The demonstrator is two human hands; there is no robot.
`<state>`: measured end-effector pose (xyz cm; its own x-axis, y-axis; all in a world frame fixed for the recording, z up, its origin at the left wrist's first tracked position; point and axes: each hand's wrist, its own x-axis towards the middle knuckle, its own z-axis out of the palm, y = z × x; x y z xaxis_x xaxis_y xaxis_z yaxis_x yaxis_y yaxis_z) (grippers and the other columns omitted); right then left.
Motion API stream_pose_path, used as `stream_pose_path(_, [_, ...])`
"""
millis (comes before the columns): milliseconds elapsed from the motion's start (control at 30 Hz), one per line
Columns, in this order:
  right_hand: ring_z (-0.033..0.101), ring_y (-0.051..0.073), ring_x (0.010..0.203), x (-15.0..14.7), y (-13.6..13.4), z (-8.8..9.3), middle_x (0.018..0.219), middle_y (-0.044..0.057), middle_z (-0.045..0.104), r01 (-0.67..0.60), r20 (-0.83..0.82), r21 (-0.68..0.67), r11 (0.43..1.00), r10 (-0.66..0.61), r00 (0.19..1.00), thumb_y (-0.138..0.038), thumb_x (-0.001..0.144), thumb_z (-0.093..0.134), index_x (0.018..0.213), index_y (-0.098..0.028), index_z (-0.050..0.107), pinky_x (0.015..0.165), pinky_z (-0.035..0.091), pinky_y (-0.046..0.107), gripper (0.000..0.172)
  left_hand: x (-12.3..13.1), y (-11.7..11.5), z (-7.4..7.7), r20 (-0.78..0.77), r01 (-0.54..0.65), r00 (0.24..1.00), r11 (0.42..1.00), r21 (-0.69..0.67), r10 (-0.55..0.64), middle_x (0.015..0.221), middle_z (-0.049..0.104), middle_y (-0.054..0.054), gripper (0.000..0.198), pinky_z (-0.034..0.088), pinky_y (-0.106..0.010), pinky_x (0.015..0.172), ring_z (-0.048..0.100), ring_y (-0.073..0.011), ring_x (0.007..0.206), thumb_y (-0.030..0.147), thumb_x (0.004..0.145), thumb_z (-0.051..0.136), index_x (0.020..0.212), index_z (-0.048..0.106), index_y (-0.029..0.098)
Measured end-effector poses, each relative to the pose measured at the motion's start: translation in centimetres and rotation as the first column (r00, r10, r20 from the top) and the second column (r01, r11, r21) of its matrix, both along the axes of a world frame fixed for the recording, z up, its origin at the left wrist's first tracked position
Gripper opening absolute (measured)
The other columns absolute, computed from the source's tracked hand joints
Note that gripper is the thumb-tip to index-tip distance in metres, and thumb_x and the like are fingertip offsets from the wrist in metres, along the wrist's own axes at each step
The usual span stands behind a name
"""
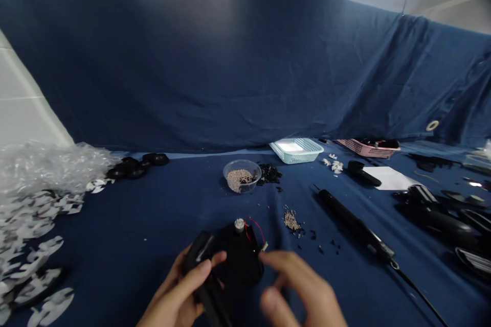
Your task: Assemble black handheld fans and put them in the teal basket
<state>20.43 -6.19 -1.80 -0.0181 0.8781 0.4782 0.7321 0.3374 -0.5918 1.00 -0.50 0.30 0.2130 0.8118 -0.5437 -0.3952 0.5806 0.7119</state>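
My left hand (180, 286) is closed around a curved black plastic housing (207, 286), thumb on its near side. Beside it lies a flat black part (238, 260) with a small round whitish component (239, 225) at its top edge. Thin red wires (256, 226) run from that edge to a small white connector (264, 247). My right hand (303, 286) hovers at the flat part's right side, index fingertip close to the connector, thumb and finger apart. Whether the fingertip touches the connector I cannot tell.
A clear bowl (241, 176) of small screws stands ahead, near black bits (269, 173). Loose screws (291, 220) and a black electric screwdriver (355, 225) lie right. Farther back are a light-blue basket (307, 157) and pink basket (368, 150). White pieces (34, 225) cover the left.
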Motion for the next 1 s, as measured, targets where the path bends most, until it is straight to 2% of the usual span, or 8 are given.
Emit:
stream_pose_path(67, [0.066,0.022,0.080,2.8,1.8,0.5,0.103,0.009,0.069,0.178,-0.052,-0.177,0.968,-0.190,0.980,-0.040,0.093,0.046,0.117,-0.022,0.062,0.074,0.053,0.034,0.035,-1.1,1.7,-0.1,0.022,0.001,1.000,1.000,0.025,-0.002,0.112,0.073,-0.009,0.056,0.057,-0.034,0.075,0.072,-0.0262,0.088,0.023,0.073,0.077,0.125,0.057,0.021])
stream_pose_path(167, [0.063,0.027,0.089,4.9,4.5,-0.2,0.102,0.011,0.067,0.132,-0.018,-0.292,0.947,-0.143,0.990,-0.027,0.082,0.059,0.107,-0.019,0.070,0.082,0.048,0.040,0.028,-2.1,3.2,-0.5,0.082,0.086,0.993,0.996,-0.009,-0.085,0.103,0.075,-0.010,0.050,0.056,-0.030,0.070,0.072,-0.0236,0.080,0.030,0.078,0.074,0.125,0.059,0.018])
stream_pose_path(300, [0.060,0.026,0.089,4.7,6.0,-2.0,0.092,0.009,0.065,0.042,-0.080,-0.351,0.935,-0.075,0.994,-0.017,0.076,0.061,0.083,-0.019,0.074,0.085,0.043,0.038,0.015,-2.4,3.5,-1.3,0.164,0.229,0.962,0.973,-0.034,-0.220,0.083,0.075,-0.011,0.055,0.053,-0.023,0.056,0.069,-0.0175,0.063,0.051,0.084,0.063,0.122,0.063,0.011])
stream_pose_path(467, [0.057,0.022,0.081,5.5,6.4,-1.2,0.082,0.005,0.065,-0.035,-0.316,-0.414,0.910,-0.108,0.943,-0.028,0.080,0.061,0.079,-0.019,0.068,0.076,0.040,0.034,0.011,-2.2,3.5,-1.3,0.058,0.190,0.980,0.982,-0.005,-0.189,0.080,0.075,-0.011,0.055,0.053,-0.021,0.058,0.069,-0.0169,0.064,0.055,0.081,0.064,0.115,0.068,0.012])
stream_pose_path(567, [0.059,0.020,0.077,6.2,7.0,-0.4,0.084,0.006,0.067,-0.135,-0.519,-0.470,0.872,-0.149,0.842,-0.037,0.084,0.058,0.081,-0.019,0.063,0.070,0.041,0.032,0.019,-1.6,3.8,-1.0,-0.006,0.173,0.985,0.985,-0.018,-0.173,0.077,0.075,-0.010,0.056,0.052,-0.022,0.054,0.068,-0.0166,0.059,0.056,0.079,0.066,0.114,0.068,0.013])
stream_pose_path(800, [0.061,0.014,0.072,5.7,8.0,0.0,0.090,0.008,0.069,-0.388,-0.842,-0.459,0.799,-0.251,0.478,-0.038,0.082,0.066,0.089,-0.018,0.063,0.070,0.045,0.028,0.022,2.0,3.4,0.9,-0.062,0.113,0.991,0.992,-0.057,-0.116,0.085,0.077,-0.007,0.054,0.048,-0.021,0.047,0.066,-0.0140,0.054,0.058,0.074,0.069,0.110,0.070,0.017])
stream_pose_path(900, [0.061,0.012,0.071,5.3,8.2,0.1,0.089,0.007,0.070,-0.446,-0.879,-0.441,0.779,-0.276,0.388,-0.035,0.079,0.072,0.090,-0.018,0.068,0.069,0.046,0.025,0.021,2.8,3.2,1.5,-0.024,0.111,0.993,0.993,-0.044,-0.112,0.092,0.077,-0.007,0.050,0.050,-0.021,0.053,0.067,-0.0145,0.059,0.055,0.076,0.070,0.110,0.070,0.019])
stream_pose_path(1000, [0.061,0.011,0.069,5.1,8.3,0.2,0.088,0.007,0.071,-0.482,-0.893,-0.429,0.764,-0.281,0.351,-0.036,0.078,0.074,0.089,-0.017,0.071,0.067,0.046,0.024,0.023,2.9,3.3,1.3,0.004,0.112,0.994,0.994,-0.010,-0.112,0.092,0.076,-0.008,0.045,0.053,-0.023,0.065,0.069,-0.0170,0.070,0.052,0.079,0.068,0.107,0.070,0.016])
